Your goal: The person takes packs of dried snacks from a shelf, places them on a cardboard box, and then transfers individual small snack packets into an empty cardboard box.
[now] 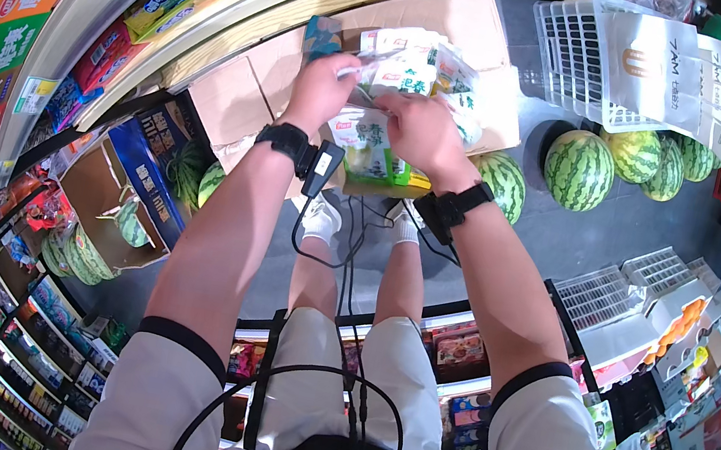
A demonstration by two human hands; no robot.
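An open cardboard box (441, 15) stands before me, holding many white and green snack packets (401, 77). My left hand (325, 90) is over the box's left part, its fingers closed on what looks like the edge of a clear plastic bag (382, 62). Just to the right, my right hand (421, 129) reaches over the packets with bent fingers; its fingertips meet the plastic near the left hand, and whether they grip it is not plain. A green and white packet (363, 146) lies below the hands, nearer to me. Each wrist bears a black strap with a device.
Wooden shelves (284, 2) with packaged snacks curve along the left. Watermelons (578, 169) lie on the grey floor at right, beside a white plastic basket (565, 51) with paper bags. A box of watermelons (87, 177) stands at lower left. Black cables hang between my legs.
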